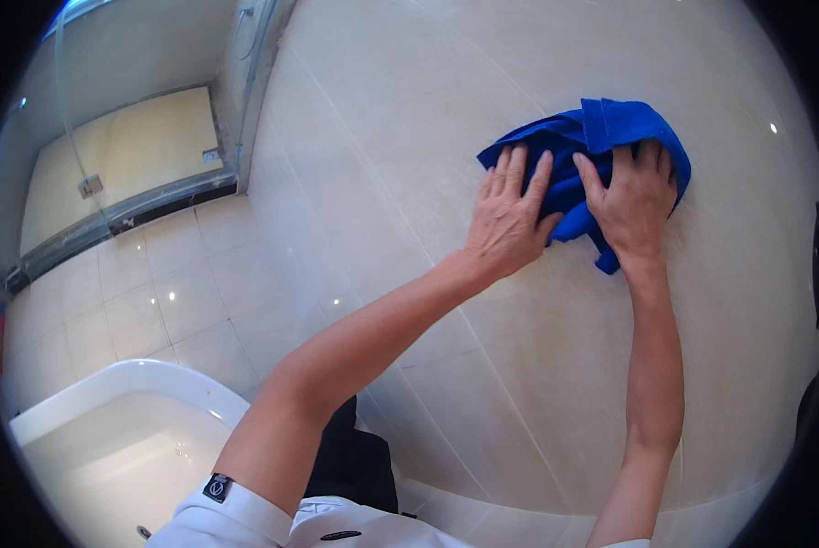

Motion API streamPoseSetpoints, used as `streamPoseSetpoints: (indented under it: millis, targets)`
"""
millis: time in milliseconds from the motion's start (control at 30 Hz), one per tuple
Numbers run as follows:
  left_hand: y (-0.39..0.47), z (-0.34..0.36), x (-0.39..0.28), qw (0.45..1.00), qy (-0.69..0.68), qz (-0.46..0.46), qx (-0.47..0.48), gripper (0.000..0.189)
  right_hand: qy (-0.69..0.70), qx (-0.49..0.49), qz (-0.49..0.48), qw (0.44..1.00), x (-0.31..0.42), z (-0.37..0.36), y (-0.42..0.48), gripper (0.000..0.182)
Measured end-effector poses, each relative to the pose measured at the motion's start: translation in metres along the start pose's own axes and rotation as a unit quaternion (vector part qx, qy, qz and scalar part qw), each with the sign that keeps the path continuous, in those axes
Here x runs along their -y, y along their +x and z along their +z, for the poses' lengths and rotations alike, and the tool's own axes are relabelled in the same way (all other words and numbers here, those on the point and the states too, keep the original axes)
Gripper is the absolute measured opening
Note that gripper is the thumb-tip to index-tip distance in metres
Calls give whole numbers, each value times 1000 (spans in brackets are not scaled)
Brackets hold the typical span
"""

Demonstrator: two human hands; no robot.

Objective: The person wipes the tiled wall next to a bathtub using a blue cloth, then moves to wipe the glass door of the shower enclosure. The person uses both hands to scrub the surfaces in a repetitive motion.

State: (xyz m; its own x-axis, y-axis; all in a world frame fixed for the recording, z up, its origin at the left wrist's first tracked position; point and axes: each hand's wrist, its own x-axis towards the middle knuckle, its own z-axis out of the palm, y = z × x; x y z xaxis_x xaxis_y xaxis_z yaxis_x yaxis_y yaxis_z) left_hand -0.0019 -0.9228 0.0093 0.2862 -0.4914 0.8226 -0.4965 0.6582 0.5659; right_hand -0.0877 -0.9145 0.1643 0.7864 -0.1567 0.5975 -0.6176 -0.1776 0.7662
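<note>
A crumpled blue cloth (567, 171) lies flat against the light tiled wall (396, 137), in the upper right of the head view. My left hand (512, 212) presses on the cloth's left part, fingers spread, with the thumb at its lower edge. On the right part rests my right hand (632, 192), its fingertips tucked under a fold and its thumb pointing up and left. The cloth is pinned between both palms and the wall, and one loose end hangs below, between my wrists.
A white bathtub (135, 383) with a drain stands at the lower left. Behind it is a light tiled floor (170, 274). At the upper left, a shower area has a glass panel with a metal hinge (90, 186) and a raised dark sill. Dark round objects show at the right rim.
</note>
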Motion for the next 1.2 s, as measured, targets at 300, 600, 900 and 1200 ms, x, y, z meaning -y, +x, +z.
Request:
streamPoseSetpoints:
  millis: [300,600,900,1200]
  targets:
    - [-143,9,37,980,4,-161,114,81,198,268,-90,939,75,29,-88,30]
    - [-61,1,39,994,1,-106,24,73,91,147,3,985,64,24,-64,23]
    - [-142,26,47,975,0,-202,90,73,178,244,-82,950,94,35,-104,17]
    - [-169,17,58,964,-29,-226,135,75,219,247,-84,940,127,43,-140,18]
